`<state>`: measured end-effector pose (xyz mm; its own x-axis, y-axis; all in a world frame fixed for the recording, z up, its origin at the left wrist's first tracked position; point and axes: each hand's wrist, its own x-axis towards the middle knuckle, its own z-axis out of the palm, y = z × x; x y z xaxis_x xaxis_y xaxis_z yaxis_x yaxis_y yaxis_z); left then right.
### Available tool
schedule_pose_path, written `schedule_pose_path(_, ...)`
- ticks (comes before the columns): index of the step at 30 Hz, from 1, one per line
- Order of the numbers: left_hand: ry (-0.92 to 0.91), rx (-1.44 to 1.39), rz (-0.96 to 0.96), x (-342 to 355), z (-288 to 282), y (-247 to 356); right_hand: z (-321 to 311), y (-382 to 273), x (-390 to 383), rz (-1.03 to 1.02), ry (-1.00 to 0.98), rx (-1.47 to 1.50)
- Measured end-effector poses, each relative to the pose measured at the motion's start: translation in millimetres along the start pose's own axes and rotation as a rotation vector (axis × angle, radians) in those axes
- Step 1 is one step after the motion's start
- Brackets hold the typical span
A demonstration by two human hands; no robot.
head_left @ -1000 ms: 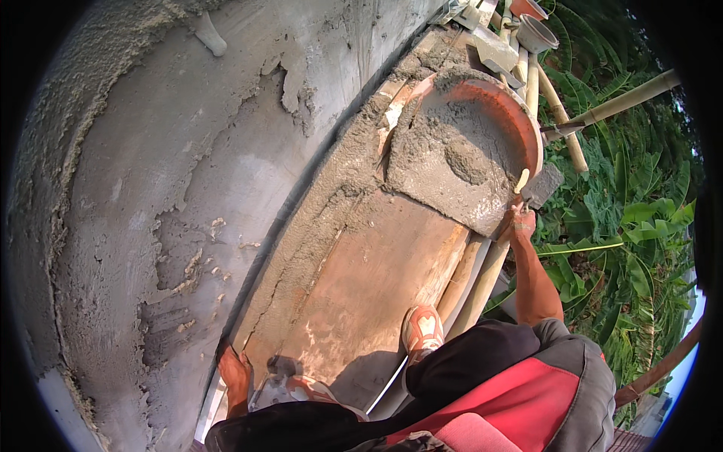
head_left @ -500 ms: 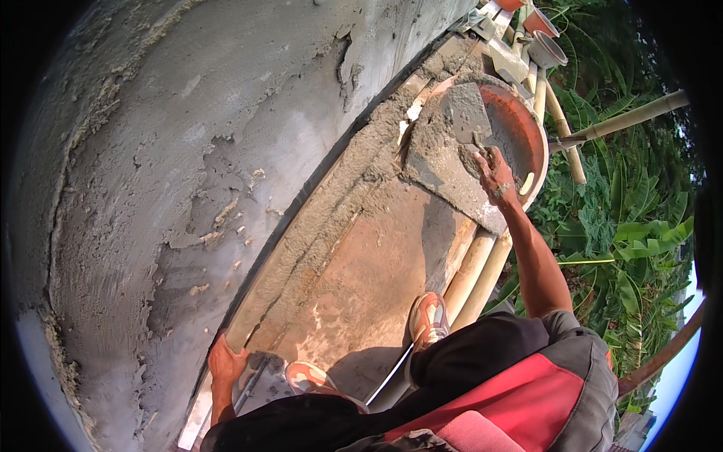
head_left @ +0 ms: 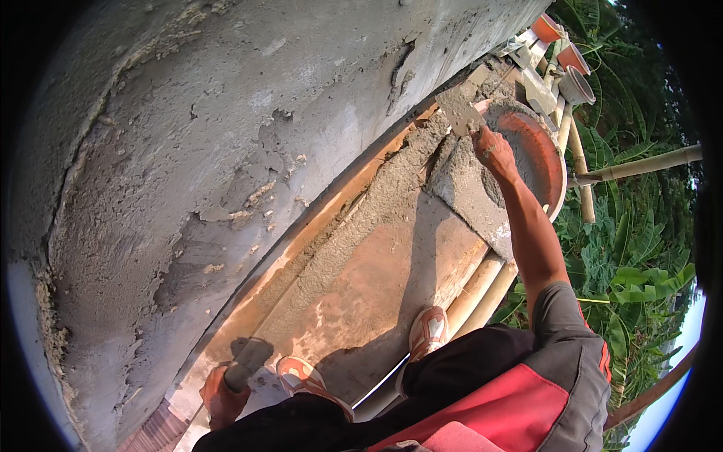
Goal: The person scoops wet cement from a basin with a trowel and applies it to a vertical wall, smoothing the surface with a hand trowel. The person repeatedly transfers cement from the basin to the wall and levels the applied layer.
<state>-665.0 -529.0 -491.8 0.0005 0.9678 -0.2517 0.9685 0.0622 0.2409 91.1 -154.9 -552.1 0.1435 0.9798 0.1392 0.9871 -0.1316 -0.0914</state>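
My right hand (head_left: 495,153) is closed round the handle of a plastering trowel (head_left: 461,113). Its flat rectangular blade, smeared with grey mortar, is over the wall-side rim of a round orange basin (head_left: 556,154). Wet mortar (head_left: 471,181) is heaped at the basin's near side. Low at the left, my left hand (head_left: 223,398) grips the near end of a long, narrow board (head_left: 290,290). Mortar coats much of this board, which runs beside the wall toward the basin. Part of the left hand's fingers is hidden.
A rough, partly plastered wall (head_left: 226,166) rises along the left. Under my shoes (head_left: 429,331) lies a mortar-stained plank platform (head_left: 376,279) on bamboo poles (head_left: 482,290). Several buckets (head_left: 575,87) stand beyond the basin, and green plants (head_left: 625,248) grow on the right.
The trowel has moved from the basin's mortar toward the wall. The board has shifted away from the wall, baring a brown strip beside it, and my left hand has gone lower. The view has shifted slightly.
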Motion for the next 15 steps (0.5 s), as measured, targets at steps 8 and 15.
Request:
schedule_pose_path(8, -0.006, -0.024, -0.09, -37.9, 11.6, 4.7, -6.4, -30.1, -70.3, -0.136, -0.173, 0.084)
schedule_pose_path(15, 0.018, -0.041, -0.097, -26.9, 33.6, -5.1, -31.5, -88.2, -150.9, 0.268, -0.661, 0.899)
